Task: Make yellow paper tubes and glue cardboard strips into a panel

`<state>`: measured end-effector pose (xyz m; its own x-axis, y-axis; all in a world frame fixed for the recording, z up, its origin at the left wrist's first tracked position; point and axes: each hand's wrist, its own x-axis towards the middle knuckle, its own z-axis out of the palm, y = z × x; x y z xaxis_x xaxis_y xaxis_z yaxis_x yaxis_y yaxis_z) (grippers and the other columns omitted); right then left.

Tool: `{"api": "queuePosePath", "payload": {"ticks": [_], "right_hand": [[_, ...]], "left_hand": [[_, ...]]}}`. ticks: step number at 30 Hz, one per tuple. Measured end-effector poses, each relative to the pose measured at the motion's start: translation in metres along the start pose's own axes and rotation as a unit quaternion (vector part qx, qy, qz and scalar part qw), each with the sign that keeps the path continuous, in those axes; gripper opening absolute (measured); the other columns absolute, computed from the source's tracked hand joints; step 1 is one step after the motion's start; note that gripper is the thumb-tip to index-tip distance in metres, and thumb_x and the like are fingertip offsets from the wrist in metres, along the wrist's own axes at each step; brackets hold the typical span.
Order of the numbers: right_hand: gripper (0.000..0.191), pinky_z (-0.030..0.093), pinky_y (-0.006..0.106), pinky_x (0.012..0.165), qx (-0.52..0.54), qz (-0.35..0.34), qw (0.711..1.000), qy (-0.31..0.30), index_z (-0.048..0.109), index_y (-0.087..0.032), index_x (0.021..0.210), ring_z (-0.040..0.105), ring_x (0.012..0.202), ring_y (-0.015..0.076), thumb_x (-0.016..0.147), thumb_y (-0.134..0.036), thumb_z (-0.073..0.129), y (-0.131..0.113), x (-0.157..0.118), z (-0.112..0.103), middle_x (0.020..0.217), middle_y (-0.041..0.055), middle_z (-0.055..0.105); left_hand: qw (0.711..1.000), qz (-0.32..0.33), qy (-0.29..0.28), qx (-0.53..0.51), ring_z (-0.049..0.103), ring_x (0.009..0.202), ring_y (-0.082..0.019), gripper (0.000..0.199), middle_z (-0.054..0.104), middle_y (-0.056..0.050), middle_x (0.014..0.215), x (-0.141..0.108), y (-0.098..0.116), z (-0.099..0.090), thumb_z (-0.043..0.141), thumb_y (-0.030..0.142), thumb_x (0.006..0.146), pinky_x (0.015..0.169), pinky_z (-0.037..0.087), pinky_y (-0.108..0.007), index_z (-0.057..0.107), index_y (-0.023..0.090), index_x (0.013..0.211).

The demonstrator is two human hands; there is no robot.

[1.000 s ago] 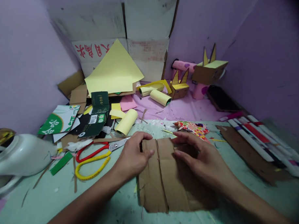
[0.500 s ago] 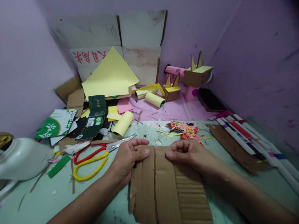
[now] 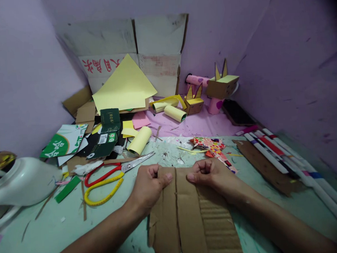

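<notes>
A piece of brown corrugated cardboard [image 3: 189, 214] is held low in front of me, with a dark lengthwise slit or crease left of its middle and bare ridges along its right side. My left hand [image 3: 150, 184] pinches its top left corner, thumb on the front face and fingers curled behind. On the other side of the dark line, my right hand [image 3: 210, 173] grips the top edge in the same way. Left of my left hand lie scissors [image 3: 104, 182] with one red and one yellow handle, their blades slightly apart.
A white pitcher [image 3: 29, 181] lies at the left. Yellow paper rolls [image 3: 140, 140], green packaging [image 3: 105, 143] and a yellow sheet [image 3: 125, 87] are behind. Markers [image 3: 269, 152] rest on a cardboard strip at the right. Small cardboard boxes with pointed ears [image 3: 194, 103] stand at the back near a phone [image 3: 238, 113].
The fingers of my left hand have curled in more tightly at the cardboard's top edge. The cardboard has shifted very slightly right and down; my right hand stays nearly in place.
</notes>
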<state>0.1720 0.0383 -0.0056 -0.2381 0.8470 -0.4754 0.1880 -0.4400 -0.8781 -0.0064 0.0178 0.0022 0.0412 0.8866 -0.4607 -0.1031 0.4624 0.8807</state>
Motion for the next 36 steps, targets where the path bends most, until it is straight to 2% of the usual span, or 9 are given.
{"api": "queuePosePath", "payload": {"ticks": [10, 16, 22, 29, 36], "right_hand": [[0.028, 0.025, 0.019, 0.039, -0.006, -0.007, 1.000, 0.009, 0.055, -0.016, 0.053, 0.039, 0.040, 0.0060, 0.050, -0.033, 0.076, -0.0005, -0.0008, 0.0008, 0.044, -0.0032, 0.051], [0.027, 0.027, 0.019, 0.039, 0.007, -0.011, 1.000, 0.013, 0.055, -0.016, 0.054, 0.042, 0.040, 0.0065, 0.049, -0.031, 0.077, 0.0007, 0.0006, 0.0012, 0.045, -0.0031, 0.053], [0.028, 0.028, 0.019, 0.039, 0.015, -0.012, 1.000, 0.018, 0.055, -0.016, 0.053, 0.042, 0.040, 0.0064, 0.048, -0.030, 0.079, -0.0002, -0.0004, 0.0016, 0.045, -0.0034, 0.053], [0.027, 0.028, 0.019, 0.039, 0.021, -0.014, 0.999, 0.019, 0.054, -0.017, 0.052, 0.042, 0.040, 0.0066, 0.048, -0.028, 0.079, -0.0004, -0.0015, 0.0028, 0.045, -0.0031, 0.053], [0.029, 0.029, 0.019, 0.040, 0.026, -0.011, 0.999, 0.022, 0.054, -0.017, 0.053, 0.042, 0.041, 0.0069, 0.047, -0.029, 0.079, 0.0015, -0.0018, 0.0030, 0.046, -0.0033, 0.053]], "left_hand": [[1.000, 0.010, 0.011, 0.014, 0.039, 0.041, -0.007, 0.025, 0.050, 0.004, 0.043, 0.0001, 0.0007, 0.0020, 0.070, 0.030, 0.049, 0.040, 0.029, -0.019, 0.050, 0.016, 0.046], [0.999, 0.013, 0.013, 0.027, 0.043, 0.043, -0.009, 0.022, 0.054, 0.003, 0.046, -0.0019, 0.0010, 0.0013, 0.070, 0.030, 0.050, 0.042, 0.032, -0.020, 0.055, 0.015, 0.049], [0.999, 0.030, 0.016, 0.024, 0.041, 0.042, -0.008, 0.023, 0.052, 0.004, 0.044, -0.0013, -0.0004, 0.0022, 0.071, 0.029, 0.050, 0.040, 0.031, -0.019, 0.052, 0.016, 0.045], [0.999, 0.034, 0.016, 0.023, 0.047, 0.047, -0.011, 0.021, 0.058, 0.002, 0.050, -0.0018, -0.0029, 0.0025, 0.071, 0.029, 0.052, 0.044, 0.036, -0.021, 0.055, 0.016, 0.049], [0.999, 0.035, 0.024, 0.033, 0.046, 0.047, -0.011, 0.021, 0.055, 0.003, 0.049, -0.0008, -0.0042, 0.0016, 0.071, 0.030, 0.052, 0.044, 0.035, -0.021, 0.055, 0.016, 0.050]]}}
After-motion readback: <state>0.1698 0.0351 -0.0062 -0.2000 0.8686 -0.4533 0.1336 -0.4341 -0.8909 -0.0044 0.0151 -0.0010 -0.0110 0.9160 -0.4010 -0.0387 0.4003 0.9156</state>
